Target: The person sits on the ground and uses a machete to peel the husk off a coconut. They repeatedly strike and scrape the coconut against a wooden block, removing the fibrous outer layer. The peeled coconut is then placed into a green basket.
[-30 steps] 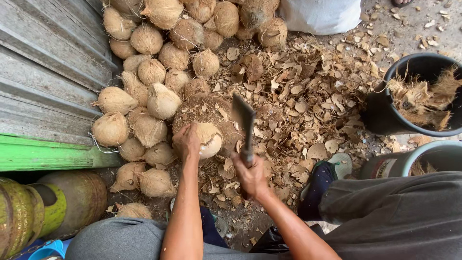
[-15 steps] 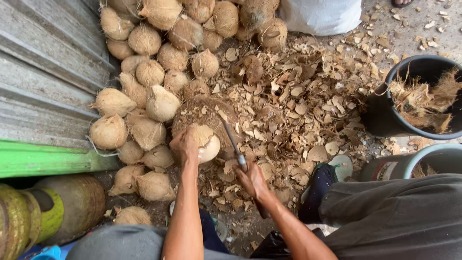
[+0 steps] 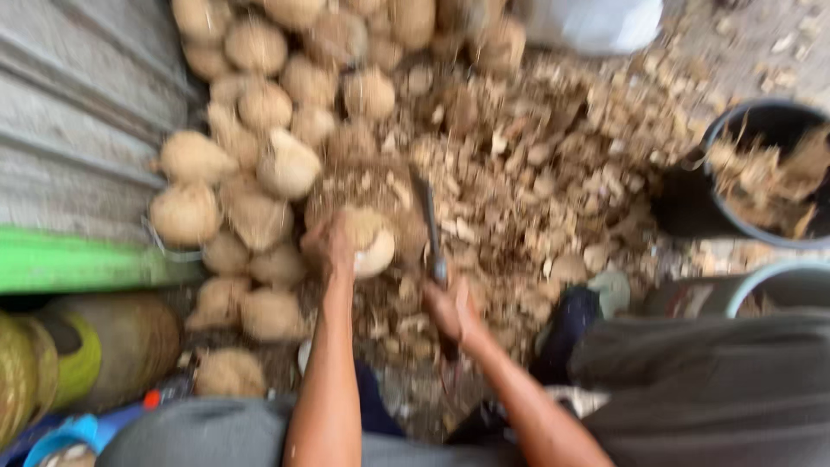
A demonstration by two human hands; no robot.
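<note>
The view is blurred by motion. My left hand (image 3: 328,246) grips a pale, partly husked coconut (image 3: 370,242) that rests on a round chopping block (image 3: 363,186). My right hand (image 3: 451,307) is closed on the handle of a long knife (image 3: 430,229). Its blade points away from me, just right of the coconut. Whether the blade touches the coconut cannot be made out.
A heap of husked coconuts (image 3: 259,147) lies to the left and behind. Husk chips (image 3: 553,173) litter the ground on the right. A dark bucket (image 3: 761,173) holding husk stands far right, with a second container's rim (image 3: 778,281) below it. Corrugated metal sheet (image 3: 78,112) runs along the left.
The knife was raised beside the coconut a second ago, then swung down. The blade now sits lower and closer to the coconut. My left hand has stayed on the coconut.
</note>
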